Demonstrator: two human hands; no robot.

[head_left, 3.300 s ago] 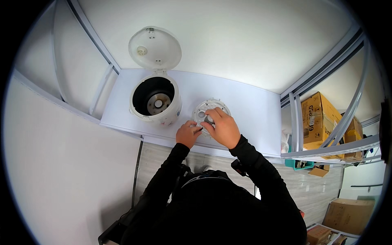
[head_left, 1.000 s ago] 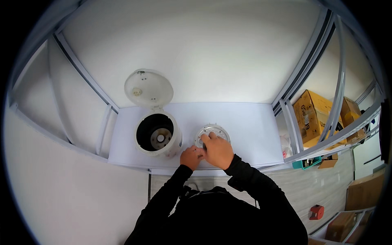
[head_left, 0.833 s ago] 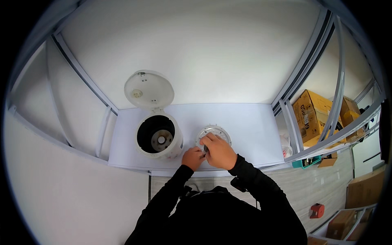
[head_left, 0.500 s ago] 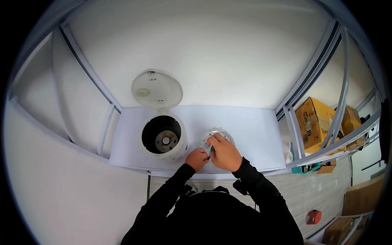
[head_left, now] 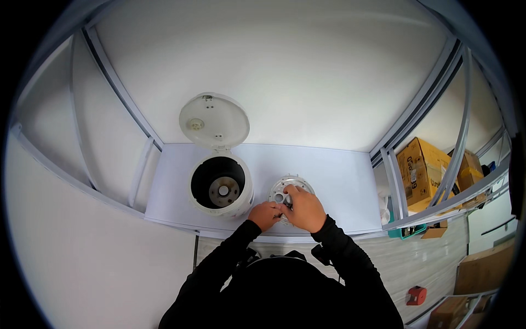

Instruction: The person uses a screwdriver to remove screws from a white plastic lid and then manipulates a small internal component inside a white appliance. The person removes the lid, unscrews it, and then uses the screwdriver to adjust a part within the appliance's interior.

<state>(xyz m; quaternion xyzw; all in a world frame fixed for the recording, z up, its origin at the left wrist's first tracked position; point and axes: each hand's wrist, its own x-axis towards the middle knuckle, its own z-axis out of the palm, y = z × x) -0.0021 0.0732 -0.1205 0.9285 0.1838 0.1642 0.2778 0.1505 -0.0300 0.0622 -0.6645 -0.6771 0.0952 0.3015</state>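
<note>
A white rice cooker (head_left: 249, 189) stands on the white table with its lid (head_left: 218, 118) swung up. Its dark inside shows a round metal heating plate (head_left: 233, 192) at the bottom. To the right of the cooker lies a round, pale metallic disc (head_left: 295, 179) with small holes near its rim. My right hand (head_left: 307, 211) bends over the disc, thumb and fingers curled at its near half. Beside it my left hand (head_left: 265, 215) is closed, its fingertips meeting the right hand's at the disc's near left edge. What they pinch is hidden.
Metal frame posts (head_left: 395, 178) rise at the table's right end. Beyond them stand a yellow cardboard box (head_left: 422, 172) and a teal crate (head_left: 408, 231). A red stool-like object (head_left: 416, 295) is on the floor at the lower right.
My right fingers have shifted slightly down over the disc, uncovering a round part near its middle. My left fingertips have moved a little right, closer to the right hand.
</note>
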